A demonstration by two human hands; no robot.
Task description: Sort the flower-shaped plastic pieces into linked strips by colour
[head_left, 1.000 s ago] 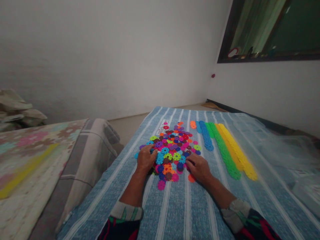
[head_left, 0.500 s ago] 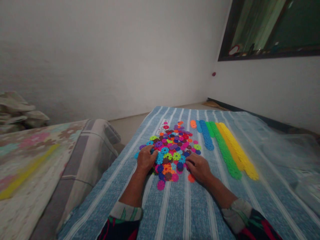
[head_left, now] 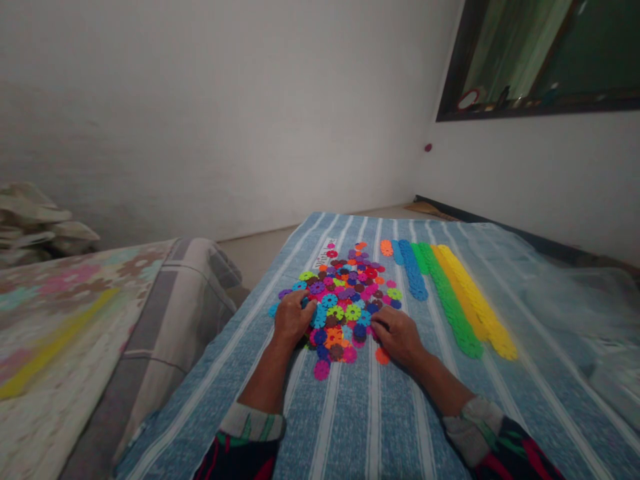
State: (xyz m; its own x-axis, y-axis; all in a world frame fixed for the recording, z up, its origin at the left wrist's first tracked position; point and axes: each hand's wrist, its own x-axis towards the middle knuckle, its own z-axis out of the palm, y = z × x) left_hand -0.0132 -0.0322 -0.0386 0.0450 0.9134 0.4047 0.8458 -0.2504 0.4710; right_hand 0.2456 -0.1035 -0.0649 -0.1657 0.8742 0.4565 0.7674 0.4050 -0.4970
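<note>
A heap of flower-shaped plastic discs point(head_left: 353, 312) in many colours lies spread on the striped cloth in front of me. My left hand point(head_left: 294, 319) rests palm down at the heap's left edge, thumb and fingers apart, touching blue discs. At the right edge, my right hand point(head_left: 397, 332) lies with its fingers loosely bent and apart against the discs. An orange disc point(head_left: 383, 356) sits just under that hand's near side. I see nothing held in either hand, though some fingertips are hidden.
Right of the heap run overlapping rows of discs: orange point(head_left: 387, 248), blue point(head_left: 413, 273), green point(head_left: 450, 310) and yellow point(head_left: 475, 300). Clear plastic bags point(head_left: 580, 300) lie farther right. A printed label point(head_left: 326, 253) is behind the heap. A cloth-covered surface point(head_left: 165, 300) stands left.
</note>
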